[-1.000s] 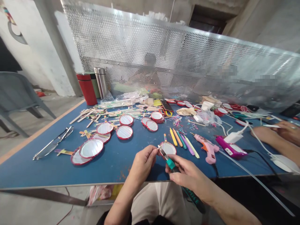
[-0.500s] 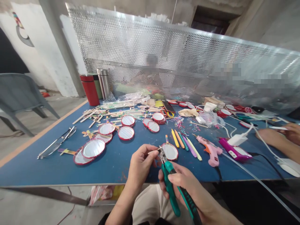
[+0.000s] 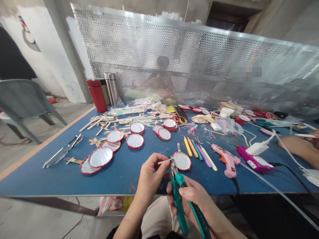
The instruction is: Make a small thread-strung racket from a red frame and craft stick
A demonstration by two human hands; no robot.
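Note:
Pinched between the fingers of my left hand (image 3: 152, 171) is a thin wooden stick (image 3: 163, 162), its right end at the jaws of the cutting pliers. My right hand (image 3: 193, 194) grips those green-and-black cutting pliers (image 3: 176, 189) by the handles, jaws pointing up and away from me. Just behind the jaws a round red-rimmed mirror (image 3: 183, 161) lies on the blue table, a coloured stick piece at its top edge. Right of it lie several coloured pens (image 3: 199, 152) and a pink glue gun (image 3: 226, 159).
More red-rimmed mirrors (image 3: 100, 157) lie to the left, near a clear-and-silver long object (image 3: 63, 151). Loose wooden sticks (image 3: 104, 121) pile farther back. Thermos bottles (image 3: 97, 96) stand at the back left. A purple power strip (image 3: 254, 160), cables and another person's hand (image 3: 290, 146) are at right.
The pliers' handles and my right hand have shifted slightly. The stick in my left hand shows more clearly. The whole view has moved a little, with table things appearing farther right.

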